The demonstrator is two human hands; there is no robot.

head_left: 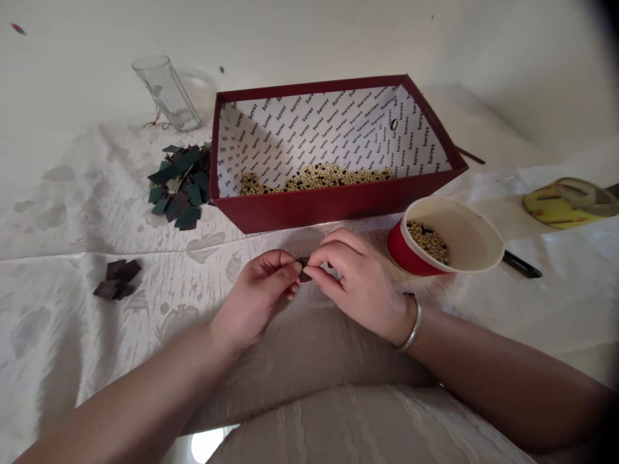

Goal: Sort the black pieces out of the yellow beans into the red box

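Note:
Close together in front of the red box, my left hand (265, 283) and my right hand (351, 277) are both closed in a pinch. Between their fingertips is a small dark brown piece (304, 276), mostly covered by the fingers; its material is hard to make out. A red box (309, 209) with a white printed lining stands just beyond, holding a layer of pale and black beads (333, 177). Right of my right hand, a red paper tub (411, 248) with a cream inside contains similar beads (428, 241).
Dark green and brown flat pieces (181, 183) are heaped left of the box, with several more dark pieces (117, 279) nearer me. A clear glass (169, 96) stands behind the heap. At right are a black handle (522, 264) and a yellow round item (551, 206).

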